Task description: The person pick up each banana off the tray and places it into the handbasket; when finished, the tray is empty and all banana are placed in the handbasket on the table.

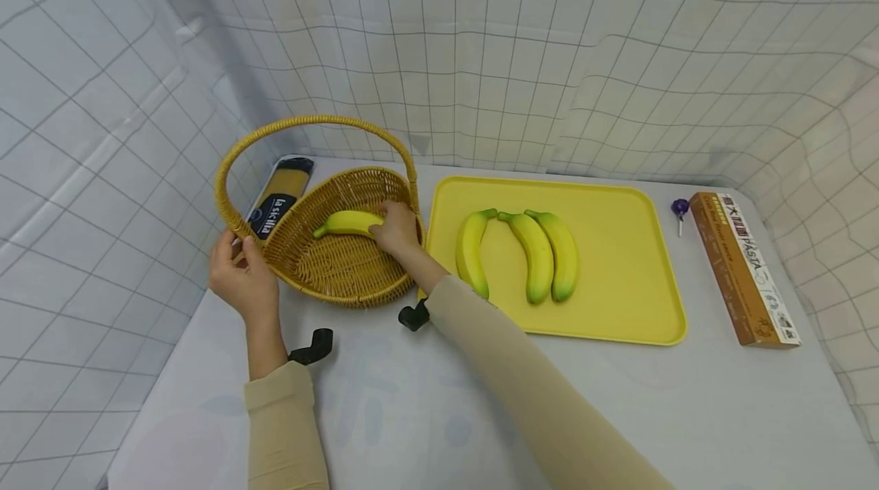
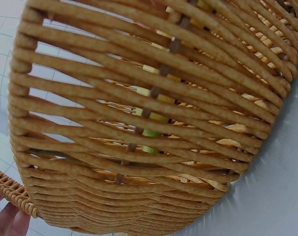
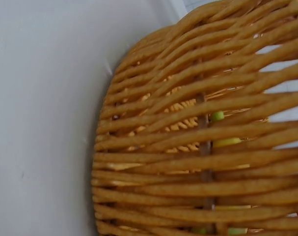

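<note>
Sleeves closest, then my hands on the wicker basket (image 1: 343, 276). My right hand (image 1: 397, 229) has its fingers curled round a banana (image 1: 346, 222) lying inside the basket; my left hand (image 1: 236, 276) grips the base of the handle at the near-left rim. Both wrist views show only woven wall, with green-yellow slivers of banana (image 2: 149, 133) between the strands, and my left fingers (image 2: 9, 223) at the handle. Only the head view shows the yellow tray (image 1: 639, 307) beside the basket, three bananas (image 1: 529, 249) on it, a dark pasta packet (image 1: 278, 196) behind the basket, a brown pasta box (image 1: 745, 269) far right on the counter (image 1: 687, 414).
</note>
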`<state>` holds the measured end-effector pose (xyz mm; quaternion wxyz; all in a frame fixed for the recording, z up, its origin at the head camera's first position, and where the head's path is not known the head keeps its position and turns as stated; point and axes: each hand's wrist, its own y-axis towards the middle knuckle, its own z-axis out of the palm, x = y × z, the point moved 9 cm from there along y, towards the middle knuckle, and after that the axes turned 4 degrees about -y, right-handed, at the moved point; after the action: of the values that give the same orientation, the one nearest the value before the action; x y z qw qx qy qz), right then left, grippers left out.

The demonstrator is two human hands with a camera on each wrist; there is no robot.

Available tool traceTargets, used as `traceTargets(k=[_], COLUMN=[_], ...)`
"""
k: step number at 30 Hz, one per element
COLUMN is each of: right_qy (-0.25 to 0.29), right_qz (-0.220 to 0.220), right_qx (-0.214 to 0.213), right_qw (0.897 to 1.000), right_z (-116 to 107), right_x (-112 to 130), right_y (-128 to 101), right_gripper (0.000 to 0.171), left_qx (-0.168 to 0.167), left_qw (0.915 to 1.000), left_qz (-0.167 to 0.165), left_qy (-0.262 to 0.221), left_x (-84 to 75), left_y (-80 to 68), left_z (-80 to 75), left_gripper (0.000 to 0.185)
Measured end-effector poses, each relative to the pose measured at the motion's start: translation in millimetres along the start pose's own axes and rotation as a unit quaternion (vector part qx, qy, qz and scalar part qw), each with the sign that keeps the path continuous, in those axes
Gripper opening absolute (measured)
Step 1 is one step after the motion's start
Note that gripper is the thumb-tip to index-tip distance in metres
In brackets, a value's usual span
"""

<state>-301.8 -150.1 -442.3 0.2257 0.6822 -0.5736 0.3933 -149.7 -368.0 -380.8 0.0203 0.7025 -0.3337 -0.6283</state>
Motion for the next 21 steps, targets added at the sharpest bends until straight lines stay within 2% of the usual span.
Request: traceTargets(k=[10, 14, 21], right_qy=[0.013, 0.008, 0.041], right_qz=[-0.094, -0.117, -0.159], right_qx=[-0.009, -0.005, 0.006], right_qw=[0.995, 0.993, 0.986], right_z=[-13, -26, -57], right_x=[23, 31, 38], right_y=[-14, -32, -73], right_gripper=[0.049, 0.052, 0.055], left_qx=[0.002, -0.002, -0.001], left_qw=[1.0, 1.0, 1.0], left_qz=[0.003, 0.008, 0.007], left_qy=[-0.003, -0.004, -0.003], left_x=[-0.8, 0.1, 1.6], left_y=[0.9, 0.9, -0.1], left_z=[0.5, 0.3, -0.8], left_gripper=[0.027, 0.026, 0.027])
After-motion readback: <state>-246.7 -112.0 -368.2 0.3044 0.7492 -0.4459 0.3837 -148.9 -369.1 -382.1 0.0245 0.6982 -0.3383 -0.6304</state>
